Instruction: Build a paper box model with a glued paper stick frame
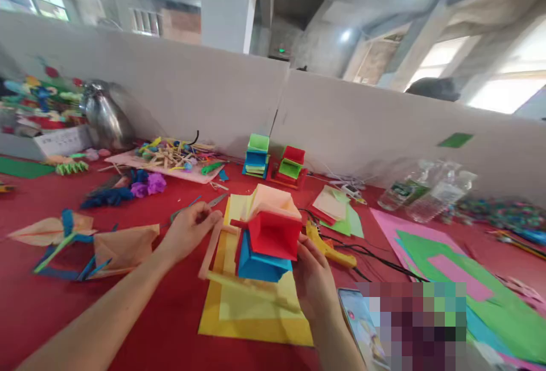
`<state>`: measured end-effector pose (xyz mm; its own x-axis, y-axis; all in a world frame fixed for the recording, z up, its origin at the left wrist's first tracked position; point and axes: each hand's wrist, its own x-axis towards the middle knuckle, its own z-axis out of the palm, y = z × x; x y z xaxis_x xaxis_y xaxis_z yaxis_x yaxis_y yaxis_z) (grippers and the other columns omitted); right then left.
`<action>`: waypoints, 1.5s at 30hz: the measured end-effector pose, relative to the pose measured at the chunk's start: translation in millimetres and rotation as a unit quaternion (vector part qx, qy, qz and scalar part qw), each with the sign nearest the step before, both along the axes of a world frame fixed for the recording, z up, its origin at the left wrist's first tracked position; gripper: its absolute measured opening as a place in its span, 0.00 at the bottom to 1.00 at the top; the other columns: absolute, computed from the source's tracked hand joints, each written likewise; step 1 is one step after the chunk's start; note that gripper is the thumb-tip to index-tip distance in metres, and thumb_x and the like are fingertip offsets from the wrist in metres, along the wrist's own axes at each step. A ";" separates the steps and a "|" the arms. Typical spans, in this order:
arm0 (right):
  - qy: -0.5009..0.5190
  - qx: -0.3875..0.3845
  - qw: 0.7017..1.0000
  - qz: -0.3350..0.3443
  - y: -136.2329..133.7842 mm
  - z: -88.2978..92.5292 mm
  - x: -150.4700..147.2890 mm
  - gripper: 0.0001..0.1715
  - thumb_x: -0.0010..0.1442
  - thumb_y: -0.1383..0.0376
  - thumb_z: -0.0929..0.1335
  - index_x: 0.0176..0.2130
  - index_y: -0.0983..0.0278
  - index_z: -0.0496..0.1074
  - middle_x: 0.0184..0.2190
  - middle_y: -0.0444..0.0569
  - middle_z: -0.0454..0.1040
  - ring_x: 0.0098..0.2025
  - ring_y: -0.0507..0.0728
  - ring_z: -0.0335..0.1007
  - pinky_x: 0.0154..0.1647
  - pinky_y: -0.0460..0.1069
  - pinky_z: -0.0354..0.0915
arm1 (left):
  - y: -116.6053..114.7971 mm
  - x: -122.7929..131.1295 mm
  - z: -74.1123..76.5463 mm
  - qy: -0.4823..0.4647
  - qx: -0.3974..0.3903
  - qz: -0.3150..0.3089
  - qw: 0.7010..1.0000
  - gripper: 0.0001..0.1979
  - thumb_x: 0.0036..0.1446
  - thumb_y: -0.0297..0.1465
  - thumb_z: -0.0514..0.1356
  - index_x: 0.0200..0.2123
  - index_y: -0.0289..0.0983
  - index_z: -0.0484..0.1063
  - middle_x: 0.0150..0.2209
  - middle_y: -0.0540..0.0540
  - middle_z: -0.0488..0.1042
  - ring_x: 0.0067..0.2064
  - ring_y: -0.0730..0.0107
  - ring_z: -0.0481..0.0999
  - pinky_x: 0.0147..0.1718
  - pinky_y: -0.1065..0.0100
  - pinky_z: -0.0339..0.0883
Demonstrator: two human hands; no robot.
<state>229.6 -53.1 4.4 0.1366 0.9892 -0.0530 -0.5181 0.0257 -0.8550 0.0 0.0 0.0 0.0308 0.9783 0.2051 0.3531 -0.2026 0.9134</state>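
My right hand [314, 277] grips the right side of a stack of folded paper boxes, with a peach box [273, 203] on top, a red box [275, 234] in the middle and a blue box [262, 263] beneath. Its fingertips are partly hidden behind the red box. My left hand [191, 226] is closed, thumb and forefinger at the upper corner of a thin pale frame of strips [210, 251], which runs around the left and front of the stack. Under them lie yellow paper sheets [256, 328].
A yellow hot glue gun [328, 248] with black cables lies right of the stack; a phone [360, 325] is nearer. Two similar box stacks, one green and blue [256, 155] and one red and green [291, 163], stand behind. Scissors [217, 200] rest beyond my left hand. Plastic bottles [441, 192] stand right.
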 end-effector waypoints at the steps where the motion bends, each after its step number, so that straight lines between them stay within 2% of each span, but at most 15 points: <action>1: 0.005 -0.005 1.000 -0.001 0.2 -0.3 0.6 0.09 0.43 0.64 0.74 0.29 0.62 0.75 0.27 0.41 0.76 0.29 0.49 0.69 0.30 0.42 0.62 | -0.8 -0.2 0.5 -0.001 0.004 0.000 1.000 0.17 0.52 0.46 0.54 0.25 0.37 0.63 0.20 0.54 0.64 0.22 0.75 0.62 0.22 0.73 0.56; 7: 0.024 -0.021 0.999 -0.020 1.7 -1.9 2.4 0.10 0.41 0.63 0.75 0.27 0.60 0.75 0.26 0.39 0.75 0.27 0.48 0.68 0.26 0.41 0.61 | -2.4 -0.7 0.2 -0.009 0.032 -0.003 0.999 0.14 0.54 0.44 0.54 0.28 0.38 0.63 0.24 0.52 0.68 0.28 0.71 0.69 0.26 0.72 0.59; 11: 0.022 -0.021 0.999 -0.018 2.9 -2.4 1.4 0.11 0.40 0.63 0.75 0.28 0.60 0.75 0.27 0.40 0.76 0.29 0.49 0.68 0.28 0.42 0.62 | -1.9 -0.7 -2.0 -0.017 0.019 -0.021 0.999 0.13 0.54 0.43 0.53 0.29 0.38 0.64 0.26 0.50 0.71 0.31 0.68 0.71 0.29 0.71 0.61; 15: 0.003 -0.007 1.000 -0.001 2.8 -2.3 1.1 0.09 0.44 0.64 0.74 0.29 0.61 0.74 0.27 0.41 0.75 0.29 0.48 0.67 0.30 0.42 0.62 | -2.7 -1.9 -2.6 0.037 0.014 -0.008 0.999 0.15 0.54 0.43 0.54 0.27 0.37 0.66 0.24 0.51 0.70 0.28 0.69 0.69 0.26 0.72 0.58; 20: -0.029 -0.002 1.000 -0.004 2.7 -3.9 0.2 0.09 0.45 0.63 0.73 0.29 0.61 0.73 0.26 0.41 0.74 0.27 0.48 0.66 0.30 0.42 0.61 | -4.0 -1.8 0.3 0.089 0.002 -0.011 0.996 0.18 0.53 0.45 0.53 0.22 0.37 0.66 0.19 0.53 0.64 0.24 0.72 0.64 0.22 0.73 0.52; 29: -0.098 -0.002 0.995 -0.012 3.2 -10.1 -1.9 0.09 0.48 0.62 0.71 0.33 0.62 0.73 0.28 0.43 0.74 0.31 0.50 0.66 0.35 0.45 0.62 | -1.1 -1.8 -6.3 -0.059 -0.037 -0.033 0.997 0.20 0.53 0.47 0.53 0.24 0.36 0.68 0.22 0.51 0.72 0.24 0.69 0.70 0.23 0.73 0.59; 36: -0.115 0.005 0.993 0.003 4.9 -12.9 -5.9 0.09 0.50 0.60 0.71 0.33 0.61 0.72 0.29 0.43 0.75 0.31 0.50 0.67 0.35 0.46 0.62 | -1.8 -3.1 -3.7 -0.095 -0.058 -0.023 0.994 0.19 0.47 0.47 0.58 0.24 0.35 0.73 0.21 0.48 0.74 0.25 0.64 0.73 0.22 0.71 0.63; 45: -0.116 0.005 0.993 -0.022 7.9 -10.8 -4.6 0.11 0.47 0.60 0.72 0.32 0.62 0.73 0.27 0.43 0.75 0.30 0.51 0.67 0.34 0.46 0.63 | -4.6 -1.6 4.3 -0.120 -0.092 -0.053 0.987 0.21 0.47 0.49 0.57 0.26 0.34 0.71 0.24 0.47 0.76 0.26 0.65 0.75 0.25 0.70 0.66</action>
<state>225.1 -45.2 -6.4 0.1864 0.9825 -0.0057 -0.3059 0.0526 -0.9506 -1.6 -4.6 4.3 0.1078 0.9935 0.0372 0.1085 -0.0489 0.9929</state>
